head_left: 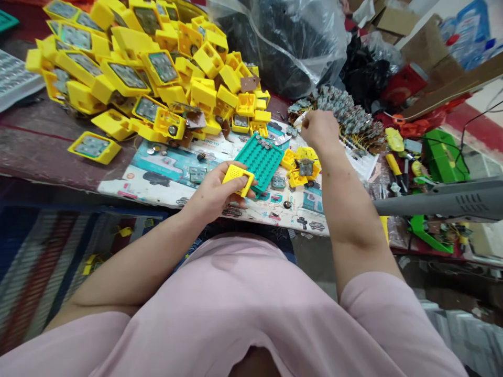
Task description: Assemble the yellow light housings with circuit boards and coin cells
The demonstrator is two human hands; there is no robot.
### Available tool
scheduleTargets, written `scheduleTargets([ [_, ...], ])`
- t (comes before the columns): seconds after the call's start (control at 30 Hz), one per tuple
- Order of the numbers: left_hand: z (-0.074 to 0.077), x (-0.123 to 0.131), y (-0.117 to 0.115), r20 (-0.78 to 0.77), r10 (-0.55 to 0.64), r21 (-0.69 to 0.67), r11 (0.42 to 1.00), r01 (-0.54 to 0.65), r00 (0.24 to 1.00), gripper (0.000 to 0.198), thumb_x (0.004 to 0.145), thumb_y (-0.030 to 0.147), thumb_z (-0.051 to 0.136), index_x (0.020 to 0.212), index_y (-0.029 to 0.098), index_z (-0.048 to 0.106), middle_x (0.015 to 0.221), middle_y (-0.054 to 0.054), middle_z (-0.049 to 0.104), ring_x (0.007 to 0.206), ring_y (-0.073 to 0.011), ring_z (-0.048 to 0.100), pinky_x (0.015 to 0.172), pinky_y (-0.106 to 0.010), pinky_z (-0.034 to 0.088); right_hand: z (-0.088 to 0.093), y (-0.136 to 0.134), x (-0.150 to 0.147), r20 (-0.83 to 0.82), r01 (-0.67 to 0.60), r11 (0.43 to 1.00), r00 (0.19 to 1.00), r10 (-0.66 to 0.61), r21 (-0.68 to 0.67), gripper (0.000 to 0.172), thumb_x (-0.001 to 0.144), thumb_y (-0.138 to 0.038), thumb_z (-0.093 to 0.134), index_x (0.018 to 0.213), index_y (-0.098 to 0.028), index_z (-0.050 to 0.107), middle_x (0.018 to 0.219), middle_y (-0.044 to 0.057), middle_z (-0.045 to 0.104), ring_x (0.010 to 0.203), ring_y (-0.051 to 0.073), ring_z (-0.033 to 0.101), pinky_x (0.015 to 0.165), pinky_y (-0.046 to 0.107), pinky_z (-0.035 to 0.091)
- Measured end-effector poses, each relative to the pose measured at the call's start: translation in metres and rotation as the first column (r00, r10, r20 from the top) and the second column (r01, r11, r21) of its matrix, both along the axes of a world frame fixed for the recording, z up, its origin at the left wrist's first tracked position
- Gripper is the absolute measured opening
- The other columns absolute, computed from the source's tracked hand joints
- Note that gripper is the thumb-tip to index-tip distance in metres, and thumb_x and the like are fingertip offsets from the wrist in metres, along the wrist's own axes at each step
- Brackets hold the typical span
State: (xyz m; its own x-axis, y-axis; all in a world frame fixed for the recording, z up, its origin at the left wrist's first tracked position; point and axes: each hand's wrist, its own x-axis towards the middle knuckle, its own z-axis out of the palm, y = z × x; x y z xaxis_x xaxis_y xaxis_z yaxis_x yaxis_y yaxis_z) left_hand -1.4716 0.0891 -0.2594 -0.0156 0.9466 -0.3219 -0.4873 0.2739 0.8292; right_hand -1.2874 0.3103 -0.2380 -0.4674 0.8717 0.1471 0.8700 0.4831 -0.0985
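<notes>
Yellow casing (238,178) sat in my left hand (214,196), fingers wrapped around it and its grilled face turned up, just above the near edge of the desk (47,141). Starting from the far left, a big heap of yellow housings (149,68) covered the back of the desk, many with a grey keypad panel showing. Below the heap lay a printed sheet (173,170) with a few coin cells scattered on it. Next came the held casing, its far corner touching or overlapping a teal tray (261,157) full of round pockets, a few cells lying at its far end. Just right of the tray were some small yellow parts (301,167). Above them my right hand (320,128) was curled shut, beside a pile of circuit boards (346,112); I could not tell whether it gripped anything. A clear plastic bag (283,42) bulged behind it. Farthest right lay a green block (442,152) and a grey tool (451,199).
</notes>
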Motion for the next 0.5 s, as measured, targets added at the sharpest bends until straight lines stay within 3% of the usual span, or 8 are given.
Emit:
scheduleTargets([
  [0.07,0.001,0.0,0.0,0.089,-0.024,-0.003,1.0,0.024,0.996,0.046,0.069,0.026,0.078,0.104,0.02,0.05,0.081,0.002,0.068,0.066,-0.0153,0.069,0.049,-0.021,0.052,0.009,-0.032,-0.003,-0.263,-0.052,0.999,0.963,0.052,0.007,0.026,0.089,-0.017,0.058,0.111,-0.016,0.072,0.094,0.007,0.076,0.09,0.02,0.072,0.095,0.041,0.056],
  [0.17,0.001,0.001,0.001,0.263,-0.086,0.004,0.996,0.088,0.961,0.038,0.078,0.028,0.072,0.109,0.019,0.052,0.086,-0.001,0.069,0.072,-0.0169,0.071,0.057,-0.024,0.055,0.01,-0.097,-0.002,-0.615,-0.238,0.971,0.771,0.167,-0.035,0.019,0.089,-0.023,0.063,0.104,-0.022,0.075,0.092,0.0,0.077,0.081,0.016,0.074,0.079,0.033,0.062],
  [0.23,0.001,0.003,0.002,0.336,-0.104,0.005,0.994,0.108,0.936,0.031,0.084,0.028,0.066,0.11,0.019,0.052,0.091,-0.004,0.07,0.078,-0.0189,0.071,0.062,-0.027,0.057,0.005,-0.136,0.004,-0.757,-0.288,0.958,0.629,0.178,-0.013,0.016,0.09,-0.025,0.065,0.103,-0.026,0.074,0.091,-0.002,0.078,0.077,0.014,0.075,0.069,0.028,0.063],
  [0.33,0.002,0.01,0.003,0.346,-0.096,-0.002,0.995,0.103,0.933,0.025,0.088,0.026,0.063,0.109,0.019,0.052,0.095,-0.005,0.07,0.083,-0.0186,0.07,0.068,-0.028,0.058,-0.002,-0.174,0.016,-0.736,-0.27,0.942,0.595,0.324,0.197,0.024,0.088,-0.014,0.068,0.105,-0.029,0.072,0.098,-0.003,0.078,0.086,0.013,0.076,0.079,0.027,0.064],
  [0.43,0.003,0.021,0.004,0.302,-0.083,-0.005,0.996,0.089,0.95,0.025,0.087,0.024,0.064,0.109,0.019,0.054,0.1,-0.004,0.069,0.089,-0.017,0.068,0.075,-0.029,0.059,-0.003,-0.188,0.025,-0.52,-0.326,0.846,0.677,0.521,0.423,0.032,0.087,-0.008,0.067,0.112,-0.028,0.069,0.108,0.002,0.077,0.101,0.015,0.074,0.088,0.029,0.063],
  [0.5,0.004,0.029,0.004,0.265,-0.095,-0.006,0.995,0.1,0.959,0.028,0.086,0.026,0.066,0.11,0.02,0.053,0.107,-0.004,0.068,0.097,-0.0179,0.068,0.08,-0.031,0.059,-0.004,-0.189,0.03,-0.372,-0.36,0.787,0.731,0.572,0.501,0.03,0.088,-0.009,0.065,0.112,-0.026,0.069,0.108,0.003,0.077,0.105,0.016,0.073,0.088,0.029,0.063],
])
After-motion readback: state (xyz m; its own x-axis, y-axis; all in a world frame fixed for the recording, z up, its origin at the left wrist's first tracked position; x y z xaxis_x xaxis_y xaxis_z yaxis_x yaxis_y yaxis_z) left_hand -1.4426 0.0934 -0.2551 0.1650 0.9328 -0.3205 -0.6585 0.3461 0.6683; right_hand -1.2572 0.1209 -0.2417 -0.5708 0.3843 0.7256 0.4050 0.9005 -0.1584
